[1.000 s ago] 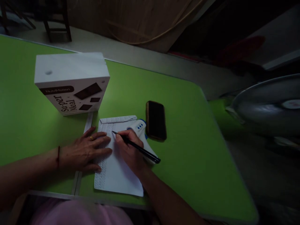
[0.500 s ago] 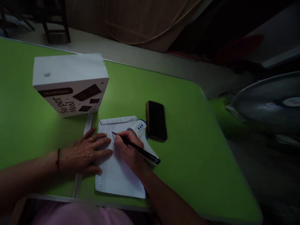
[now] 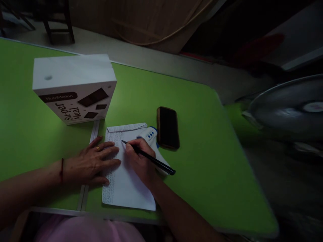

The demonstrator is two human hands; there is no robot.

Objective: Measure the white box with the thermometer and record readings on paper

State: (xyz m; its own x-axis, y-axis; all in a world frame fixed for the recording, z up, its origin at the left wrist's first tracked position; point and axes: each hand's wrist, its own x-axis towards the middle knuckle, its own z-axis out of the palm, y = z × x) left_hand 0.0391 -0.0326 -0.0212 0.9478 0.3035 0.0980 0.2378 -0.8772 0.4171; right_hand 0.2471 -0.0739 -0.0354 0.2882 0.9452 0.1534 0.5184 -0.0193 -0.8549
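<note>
A notepad (image 3: 133,191) lies on the green table, its top leaf folded over and rows of small handwriting down its left side. My left hand (image 3: 97,163) rests flat on the pad's left part, fingers spread, a ring on one finger. Between the fingers of my right hand (image 3: 141,159) is a black pen (image 3: 157,163), its tip at the upper part of the page, just right of the writing. Whether the tip touches the paper I cannot tell. A white and blue handheld device (image 3: 150,134), like an infrared thermometer, lies partly hidden behind my right hand.
A dark phone (image 3: 168,127) lies right of the device. A white carton (image 3: 75,72) printed "Su-per Meal" stands at the back left of the green table (image 3: 207,168). Beyond the right edge is a large round fan-like object (image 3: 290,104); a dark chair (image 3: 58,23) stands behind.
The pen tip and my right hand have shifted slightly right across the page. My left hand stays on the pad. The whole view has moved a little.
</note>
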